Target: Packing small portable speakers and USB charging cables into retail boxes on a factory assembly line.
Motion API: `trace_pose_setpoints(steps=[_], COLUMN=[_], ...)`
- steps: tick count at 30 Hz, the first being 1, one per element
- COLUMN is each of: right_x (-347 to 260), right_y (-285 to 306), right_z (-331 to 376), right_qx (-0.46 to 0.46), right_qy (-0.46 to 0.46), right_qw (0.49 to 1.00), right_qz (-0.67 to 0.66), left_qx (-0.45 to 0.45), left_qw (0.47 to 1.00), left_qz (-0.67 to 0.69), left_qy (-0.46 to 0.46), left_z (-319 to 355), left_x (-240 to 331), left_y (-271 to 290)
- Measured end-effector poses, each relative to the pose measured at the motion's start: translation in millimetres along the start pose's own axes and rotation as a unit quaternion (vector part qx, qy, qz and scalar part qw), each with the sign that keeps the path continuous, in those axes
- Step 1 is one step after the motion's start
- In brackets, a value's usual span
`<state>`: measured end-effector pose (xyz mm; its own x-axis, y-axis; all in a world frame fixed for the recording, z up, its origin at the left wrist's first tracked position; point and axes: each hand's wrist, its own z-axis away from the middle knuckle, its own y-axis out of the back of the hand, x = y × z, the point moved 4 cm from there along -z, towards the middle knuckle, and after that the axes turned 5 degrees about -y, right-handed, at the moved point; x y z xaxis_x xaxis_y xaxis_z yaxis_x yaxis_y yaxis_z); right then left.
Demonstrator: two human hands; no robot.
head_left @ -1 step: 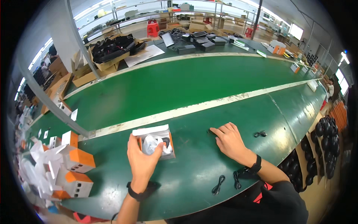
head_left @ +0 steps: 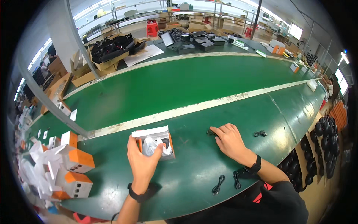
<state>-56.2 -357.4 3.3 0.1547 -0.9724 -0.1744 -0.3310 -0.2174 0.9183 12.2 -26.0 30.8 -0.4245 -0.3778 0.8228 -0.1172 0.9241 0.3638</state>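
My left hand [head_left: 144, 160] grips a small open white and orange box [head_left: 168, 154], thumb at its near right and fingers along its left side. The box's lid flap stands up at the far side. Inside lie a crumpled white plastic bag [head_left: 150, 146] and a dark item that is partly hidden. Right of the box, my right hand [head_left: 232, 143] rests low over the table, its fingers closed on a small coiled black cable [head_left: 210, 132]. Most of this cable is hidden under the fingers.
Two coiled cables [head_left: 218, 185] lie near the front edge, another coiled cable [head_left: 260, 133] to the right. Opened boxes [head_left: 80, 160] and white plastic bags crowd the left. Beyond a pale rail [head_left: 186, 109] runs a green belt [head_left: 179, 80]. A metal post [head_left: 56, 108] stands at the left.
A little more of the black cable shows at the right fingertips. The right hand has shifted very slightly; the left hand and box are almost unmoved.
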Motion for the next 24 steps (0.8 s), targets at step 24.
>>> trace_pose_setpoints(steps=[24], right_x=[-187], right_y=[24], right_z=[-69], right_qx=[0.165], right_qy=[0.204], right_qw=[0.965], right_qz=[-0.030], left_qx=[0.092], left_qw=[0.972], left_qz=[0.217], left_qy=[0.005], left_z=[21], left_x=[-31], left_y=[-2])
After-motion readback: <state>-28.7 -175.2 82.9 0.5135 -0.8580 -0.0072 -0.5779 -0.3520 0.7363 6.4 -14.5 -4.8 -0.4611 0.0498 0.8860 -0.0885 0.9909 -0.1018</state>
